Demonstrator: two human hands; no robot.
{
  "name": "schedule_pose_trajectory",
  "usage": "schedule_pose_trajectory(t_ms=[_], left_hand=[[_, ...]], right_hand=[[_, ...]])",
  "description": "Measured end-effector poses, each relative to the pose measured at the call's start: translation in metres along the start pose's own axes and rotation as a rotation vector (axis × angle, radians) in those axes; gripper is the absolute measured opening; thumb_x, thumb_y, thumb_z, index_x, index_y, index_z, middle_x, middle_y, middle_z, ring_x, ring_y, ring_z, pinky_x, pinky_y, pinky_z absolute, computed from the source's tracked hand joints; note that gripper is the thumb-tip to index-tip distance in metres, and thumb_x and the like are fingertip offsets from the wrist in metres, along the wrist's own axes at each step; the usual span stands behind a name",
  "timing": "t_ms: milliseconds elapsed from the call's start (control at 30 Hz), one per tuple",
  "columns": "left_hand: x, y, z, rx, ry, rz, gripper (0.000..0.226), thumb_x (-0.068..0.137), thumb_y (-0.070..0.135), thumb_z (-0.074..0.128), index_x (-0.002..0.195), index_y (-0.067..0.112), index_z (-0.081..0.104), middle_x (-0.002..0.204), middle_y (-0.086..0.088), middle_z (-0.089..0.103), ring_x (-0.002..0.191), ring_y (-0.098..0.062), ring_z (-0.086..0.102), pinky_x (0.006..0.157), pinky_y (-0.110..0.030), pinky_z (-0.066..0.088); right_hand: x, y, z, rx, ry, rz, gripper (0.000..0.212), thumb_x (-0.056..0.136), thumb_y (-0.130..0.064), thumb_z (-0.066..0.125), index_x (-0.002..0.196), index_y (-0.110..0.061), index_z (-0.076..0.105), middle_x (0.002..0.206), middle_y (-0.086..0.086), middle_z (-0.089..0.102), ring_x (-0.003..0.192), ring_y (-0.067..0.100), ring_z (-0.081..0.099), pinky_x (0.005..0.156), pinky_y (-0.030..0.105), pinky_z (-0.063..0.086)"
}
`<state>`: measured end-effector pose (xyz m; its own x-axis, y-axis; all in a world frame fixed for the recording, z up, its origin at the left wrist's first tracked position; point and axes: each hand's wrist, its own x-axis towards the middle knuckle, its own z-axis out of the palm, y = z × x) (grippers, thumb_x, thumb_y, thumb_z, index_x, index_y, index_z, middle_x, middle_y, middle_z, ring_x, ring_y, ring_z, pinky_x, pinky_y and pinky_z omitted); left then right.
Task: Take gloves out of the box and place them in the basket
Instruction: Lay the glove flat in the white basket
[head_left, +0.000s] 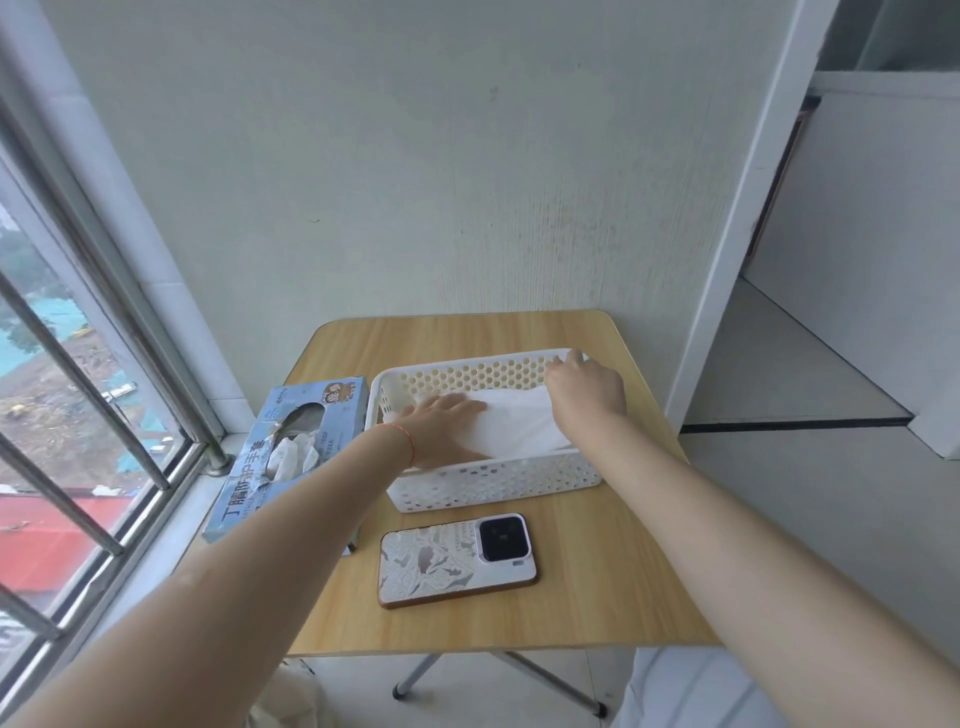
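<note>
A white perforated basket (498, 480) stands on the small wooden table (571, 597). White gloves (511, 423) lie flat inside it. My left hand (441, 423) rests on the gloves with straight fingers, pressing them down at their left end. My right hand (587, 389) is inside the basket at its far right corner, fingers bent down at the gloves' right end; whether it grips them is hidden. A blue glove box (288, 452) lies left of the basket, with white gloves (293, 454) poking from its torn oval opening.
A phone (457, 561) in a patterned white case lies face down near the table's front. A barred window (78, 415) and sill run along the left, touching the box. A wall stands right behind the table. Folding table legs (498, 675) show below.
</note>
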<state>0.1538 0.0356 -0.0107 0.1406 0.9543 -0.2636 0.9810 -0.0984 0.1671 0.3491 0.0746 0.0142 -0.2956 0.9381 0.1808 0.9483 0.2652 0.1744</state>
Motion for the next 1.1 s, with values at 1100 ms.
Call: schedule_pose_trajectory(t_ms=[1100], left_hand=[[-0.134,-0.154,0.014,-0.653,0.475,-0.238,0.100,0.065,0.050,0.087,0.145,0.028,0.032,0.128,0.012,0.042,0.119,-0.010,0.044,0.095,-0.025,0.035]], right_hand=[[0.024,-0.219,-0.089,1.264,0.162,-0.180,0.012,0.096,-0.018,0.054,0.084,-0.017,0.057,0.078,-0.005,0.061,0.077,0.015,0.062,0.069,0.020,0.046]])
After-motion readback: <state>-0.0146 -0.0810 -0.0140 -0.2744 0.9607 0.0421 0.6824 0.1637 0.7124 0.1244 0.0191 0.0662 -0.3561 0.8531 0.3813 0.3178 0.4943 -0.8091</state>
